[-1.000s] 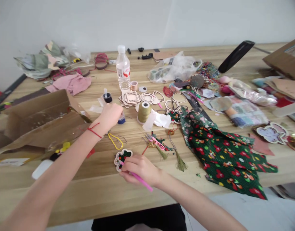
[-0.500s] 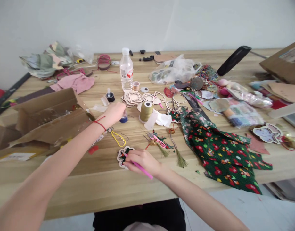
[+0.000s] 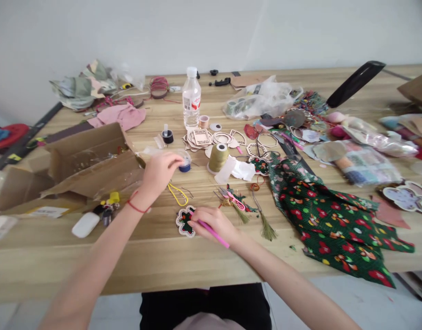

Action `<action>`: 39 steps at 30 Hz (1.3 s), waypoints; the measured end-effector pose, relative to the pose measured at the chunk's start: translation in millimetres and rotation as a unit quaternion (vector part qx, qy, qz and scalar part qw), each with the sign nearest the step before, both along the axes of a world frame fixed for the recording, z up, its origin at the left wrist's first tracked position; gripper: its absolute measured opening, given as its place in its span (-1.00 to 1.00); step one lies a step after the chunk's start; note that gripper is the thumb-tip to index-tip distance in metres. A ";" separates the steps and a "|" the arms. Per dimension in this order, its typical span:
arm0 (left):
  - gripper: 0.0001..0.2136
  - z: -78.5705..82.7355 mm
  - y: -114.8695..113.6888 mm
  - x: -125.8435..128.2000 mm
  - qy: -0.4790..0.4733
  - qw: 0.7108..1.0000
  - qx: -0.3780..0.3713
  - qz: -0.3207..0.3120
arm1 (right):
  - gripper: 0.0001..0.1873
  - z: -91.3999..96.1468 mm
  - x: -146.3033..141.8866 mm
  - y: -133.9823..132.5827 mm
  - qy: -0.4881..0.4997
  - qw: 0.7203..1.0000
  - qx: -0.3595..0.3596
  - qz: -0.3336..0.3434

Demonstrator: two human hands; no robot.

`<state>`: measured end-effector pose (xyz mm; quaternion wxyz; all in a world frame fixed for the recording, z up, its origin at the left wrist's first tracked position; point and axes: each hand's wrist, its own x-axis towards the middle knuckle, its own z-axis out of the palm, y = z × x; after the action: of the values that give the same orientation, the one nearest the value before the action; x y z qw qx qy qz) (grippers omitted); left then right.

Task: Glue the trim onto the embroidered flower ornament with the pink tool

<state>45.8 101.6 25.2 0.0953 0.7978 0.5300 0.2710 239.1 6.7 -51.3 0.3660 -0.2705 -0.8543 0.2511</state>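
Observation:
My right hand (image 3: 214, 223) is closed around a slim pink stick-like tool (image 3: 216, 233), its kind unclear, with one end over a flower-shaped wooden piece (image 3: 178, 223) backed with green print fabric. That piece lies flat on the table, its edge lined with small holes. My left hand (image 3: 161, 168) hovers just left of a small clear container (image 3: 185, 167) with a blue base. Its fingers are bent and pressed together at the tips; whatever they may hold is too small to make out. Below it lies a yellow loop of cord (image 3: 178, 195).
A cardboard box (image 3: 94, 169) stands left, a white case (image 3: 86, 225) in front of it. Beyond my hands are a water bottle (image 3: 192, 103), a thread cone (image 3: 218, 159) and wooden cut-outs (image 3: 201, 136). Green floral fabric (image 3: 334, 224) spreads right, beside pink-handled scissors (image 3: 235, 200).
My left hand has drawn back from the blue-based container toward the left. My right hand stays at the flower piece with the pink tool. The whole view has shifted slightly left.

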 end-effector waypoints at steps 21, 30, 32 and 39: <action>-0.81 -68.8 -48.2 -29.8 0.037 0.996 -0.018 -0.085 | -0.75 2.5 0.7 0.5 0.018 1.000 0.005 0.001; -0.79 -71.4 -45.2 -30.9 0.009 0.993 -0.002 -0.115 | -0.76 0.1 -1.4 0.2 0.023 1.000 0.006 0.017; -0.77 -71.5 -44.6 -31.0 0.003 0.993 0.003 -0.120 | -0.76 1.6 -1.4 0.1 0.028 0.999 0.004 0.016; -0.74 -73.5 -43.0 -32.3 -0.002 0.991 0.015 -0.135 | -0.78 5.0 -0.3 -0.7 0.023 1.000 -0.003 0.018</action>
<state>13.5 58.6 -48.3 0.1201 0.8631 0.4128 0.2649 238.8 6.0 -46.4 0.3804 -0.2505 -0.8496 0.2659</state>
